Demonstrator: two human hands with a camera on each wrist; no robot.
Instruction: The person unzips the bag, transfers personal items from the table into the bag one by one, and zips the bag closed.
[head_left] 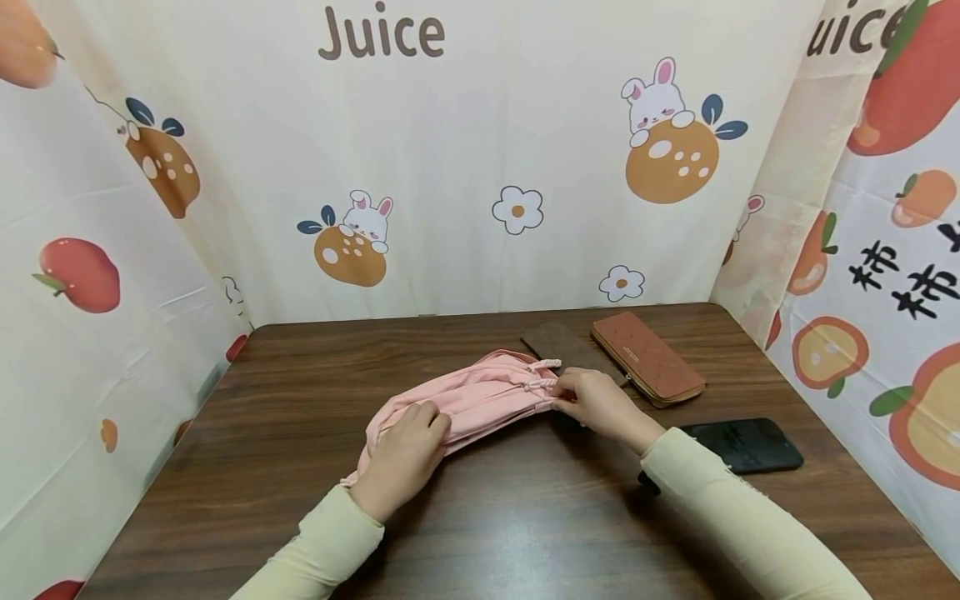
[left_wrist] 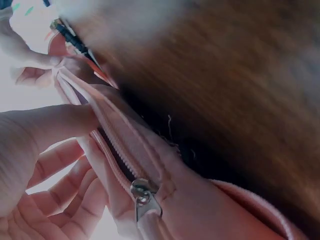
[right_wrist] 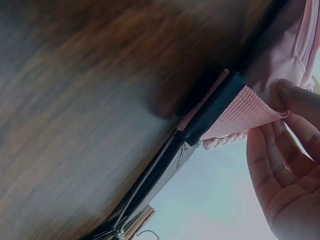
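Note:
A pink fabric bag [head_left: 480, 396] lies on its side in the middle of the brown wooden table [head_left: 300, 392]. My left hand [head_left: 423, 425] grips its left end, fingers curled over the fabric. In the left wrist view the bag's zipper runs past my fingers [left_wrist: 50, 150] to a metal slider [left_wrist: 145, 197]. My right hand [head_left: 564, 397] pinches the bag's right end, beside the braided pink zipper pulls [head_left: 546, 364]. Seen from the right wrist, my fingertips [right_wrist: 292, 97] hold a pink textured corner [right_wrist: 245, 112], and a braided pull [right_wrist: 225, 141] hangs under it.
A reddish-brown quilted wallet [head_left: 648, 358] and a flat dark brown case [head_left: 562, 343] lie just behind the bag on the right. A black phone [head_left: 750, 444] rests near my right forearm. Printed cloth walls close in the table on three sides.

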